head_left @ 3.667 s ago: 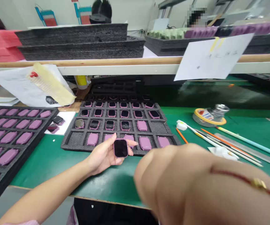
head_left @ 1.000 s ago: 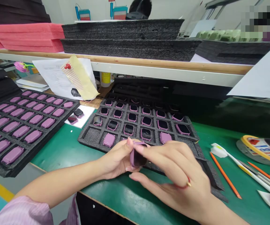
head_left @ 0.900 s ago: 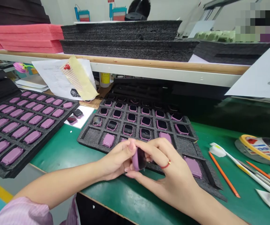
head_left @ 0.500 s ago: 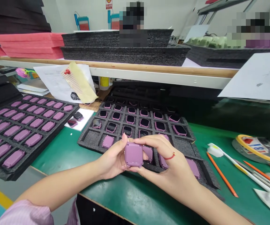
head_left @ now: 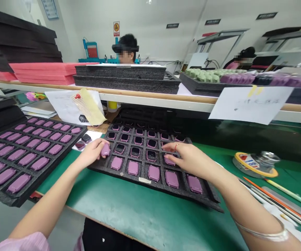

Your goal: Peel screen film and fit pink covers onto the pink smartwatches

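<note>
Left of centre, the left hand [head_left: 93, 153] pinches a purple watch case [head_left: 105, 150] over the left end of the black foam tray [head_left: 182, 191], the right hand [head_left: 189, 157] rests loose-fingered on a second case [head_left: 169, 161], and by my reckoning roughly the near two rows lie back-up while the far rows show their screens.

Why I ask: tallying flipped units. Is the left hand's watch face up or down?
Face down: the watch shows purple back, no dark screen.

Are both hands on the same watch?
No, the left hand grips a purple watch; the right hand rests apart on the tray.
</note>
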Tool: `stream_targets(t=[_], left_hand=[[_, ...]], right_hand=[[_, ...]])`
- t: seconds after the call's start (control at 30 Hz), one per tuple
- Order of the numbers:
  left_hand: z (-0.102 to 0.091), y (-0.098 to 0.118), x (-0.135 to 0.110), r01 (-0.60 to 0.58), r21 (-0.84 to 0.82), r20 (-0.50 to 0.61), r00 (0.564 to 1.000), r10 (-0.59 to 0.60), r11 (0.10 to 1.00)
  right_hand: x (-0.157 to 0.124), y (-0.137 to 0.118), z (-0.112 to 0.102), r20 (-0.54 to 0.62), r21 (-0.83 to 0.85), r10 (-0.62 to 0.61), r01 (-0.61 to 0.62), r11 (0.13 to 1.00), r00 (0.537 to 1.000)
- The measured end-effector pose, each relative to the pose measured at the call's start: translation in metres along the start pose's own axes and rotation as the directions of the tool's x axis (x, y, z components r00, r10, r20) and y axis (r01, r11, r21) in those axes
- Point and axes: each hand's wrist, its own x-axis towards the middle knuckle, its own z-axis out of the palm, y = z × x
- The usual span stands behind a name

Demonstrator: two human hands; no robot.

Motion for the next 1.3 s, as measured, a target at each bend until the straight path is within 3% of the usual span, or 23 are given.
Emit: stream_targets(t=[0.2,0.3,0.43,0.63,0.8,0.93,1.1,1.3], left_hand=[[-0.022,-0.003,-0.015,-0.101,0.378,0.094,0.993,0.07,0.92],[-0.025,0.003,-0.013,-0.114,0.525,0.036,0.993,0.111,0.844],[-0.021,0.004,0.009,-0.095,0.641,-0.031,0.988,0.15,0.761],[-0.017,-0.01,0.047,-0.145,0.654,0.109,0.989,0.098,0.742],[-0.028,0.003,0.055,-0.205,0.611,0.222,0.971,0.083,0.765],[-0.003,0.018,0.054,-0.28,0.588,0.258,0.954,0.152,0.759],[0.034,0.018,0.056,-0.328,0.604,0.313,0.936,0.163,0.727],[0.022,0.009,0.054,-0.286,0.571,0.276,0.95,0.149,0.77]], right_hand=[[0.004,0.018,0.011,0.133,-0.103,0.037,-0.023,0.994,0.99],[0.008,0.01,0.008,0.141,-0.119,0.044,-0.027,0.992,0.989],[0.023,-0.012,0.009,0.154,-0.113,0.015,0.003,0.994,0.988],[0.049,-0.032,0.025,0.271,-0.139,-0.003,0.042,0.989,0.963],[0.054,-0.039,0.023,0.226,-0.172,0.001,0.039,0.984,0.974],[0.067,-0.058,0.027,0.205,-0.141,-0.068,0.098,0.985,0.976],[0.088,-0.072,0.042,0.263,-0.112,-0.069,0.101,0.989,0.962],[0.068,-0.059,0.045,0.103,0.012,-0.042,0.041,0.999,0.994]])
